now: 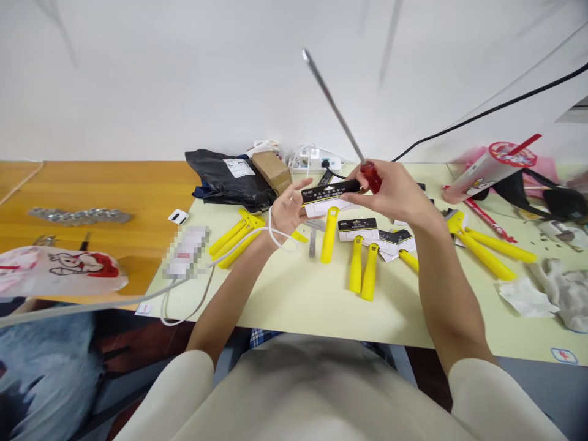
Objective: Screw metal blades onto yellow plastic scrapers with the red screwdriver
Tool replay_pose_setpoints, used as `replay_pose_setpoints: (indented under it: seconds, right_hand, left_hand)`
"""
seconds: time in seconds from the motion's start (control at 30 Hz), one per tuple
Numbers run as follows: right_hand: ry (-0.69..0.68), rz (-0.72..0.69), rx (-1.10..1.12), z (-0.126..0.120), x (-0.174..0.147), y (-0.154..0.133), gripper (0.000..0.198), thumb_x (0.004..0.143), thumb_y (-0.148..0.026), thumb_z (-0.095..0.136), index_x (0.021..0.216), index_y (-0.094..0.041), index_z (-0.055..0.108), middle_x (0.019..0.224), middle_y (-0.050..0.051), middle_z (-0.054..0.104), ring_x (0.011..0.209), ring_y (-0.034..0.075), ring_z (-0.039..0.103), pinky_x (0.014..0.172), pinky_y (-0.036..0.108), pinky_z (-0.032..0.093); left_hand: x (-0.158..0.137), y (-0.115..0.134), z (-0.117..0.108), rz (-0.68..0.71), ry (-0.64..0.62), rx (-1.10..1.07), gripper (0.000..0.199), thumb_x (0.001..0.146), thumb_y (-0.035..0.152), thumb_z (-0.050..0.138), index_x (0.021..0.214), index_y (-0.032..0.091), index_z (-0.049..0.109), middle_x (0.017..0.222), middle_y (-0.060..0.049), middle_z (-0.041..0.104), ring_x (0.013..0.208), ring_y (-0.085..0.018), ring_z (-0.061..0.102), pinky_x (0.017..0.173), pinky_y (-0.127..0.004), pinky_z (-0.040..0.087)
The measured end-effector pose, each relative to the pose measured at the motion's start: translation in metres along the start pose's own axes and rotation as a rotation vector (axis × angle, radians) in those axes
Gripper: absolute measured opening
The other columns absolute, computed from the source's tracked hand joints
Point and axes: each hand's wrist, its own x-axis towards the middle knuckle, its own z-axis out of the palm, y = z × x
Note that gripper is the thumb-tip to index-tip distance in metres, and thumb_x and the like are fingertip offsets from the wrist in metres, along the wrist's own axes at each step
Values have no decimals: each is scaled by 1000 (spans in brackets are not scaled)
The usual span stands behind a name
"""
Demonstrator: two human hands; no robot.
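Here's the right hand (390, 187), its grip closed round the red handle of a screwdriver (371, 176), the metal shaft slanting up and to the left across the wall. And that same hand has its thumb and fingertips on the right end of a black-and-white card (321, 197), held up above the middle of the table (294, 300), towards the far edge! A yellow handle (329, 239) juts down from beneath the card. Over on the other end, the left hand (287, 208) is right at the card's left edge, palm showing, fingers spread; whether that grip pinches anything, one cannot tell. A white cable (138, 299) runs across to the left wrist.

Down on the table, two more yellow handles (369, 272) point at the near edge, below another card (357, 228). A cluster of yellow tools (234, 244) lies towards the left edge, and a splayed yellow pair (491, 260) sits on the right side. Along the far edge: a black bag (250, 184), a cardboard box (272, 170), a power strip (334, 163). By the far right corner, a cup (482, 174) leans over; nearer the right edge, a crumpled cloth (565, 294) beside white paper (527, 298).
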Motion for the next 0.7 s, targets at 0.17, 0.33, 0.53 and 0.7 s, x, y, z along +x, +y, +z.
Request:
replay_pose_setpoints:
  seconds: [0.17, 0.33, 0.53, 0.7]
  right_hand:
    - [-24, 18, 115, -9, -4, -8, 35, 81, -36, 84, 83, -23, 52, 96, 2, 67, 70, 14, 48, 65, 34, 37]
    - [-227, 24, -86, -11, -1, 8, 27, 83, -39, 80, 92, -24, 59, 82, 0, 58, 70, 17, 48, 66, 35, 36]
    - [-631, 0, -119, 33, 21, 60, 35, 82, -36, 77, 74, -24, 44, 68, -3, 50, 62, 15, 42, 61, 34, 31]
    - [-739, 92, -110, 64, 31, 94, 40, 71, -40, 84, 70, -23, 48, 66, -4, 52, 61, 14, 43, 60, 33, 31]
  left_hand:
    - [-9, 0, 10, 135, 77, 92, 84, 74, 45, 98, 145, 19, 62, 117, -12, 82, 114, -32, 78, 102, -46, 64]
    - [-13, -21, 11, 6, 106, 118, 53, 74, 42, 97, 115, 14, 77, 107, -10, 83, 98, -28, 80, 89, -44, 69]
    - [-38, -72, 0, -234, 170, 36, 50, 72, 40, 98, 108, 14, 74, 108, -11, 81, 97, -24, 78, 93, -42, 66]
    - [-72, -72, -25, -193, 128, 396, 47, 83, 41, 88, 121, 19, 72, 114, -12, 80, 102, -26, 76, 96, -43, 60]
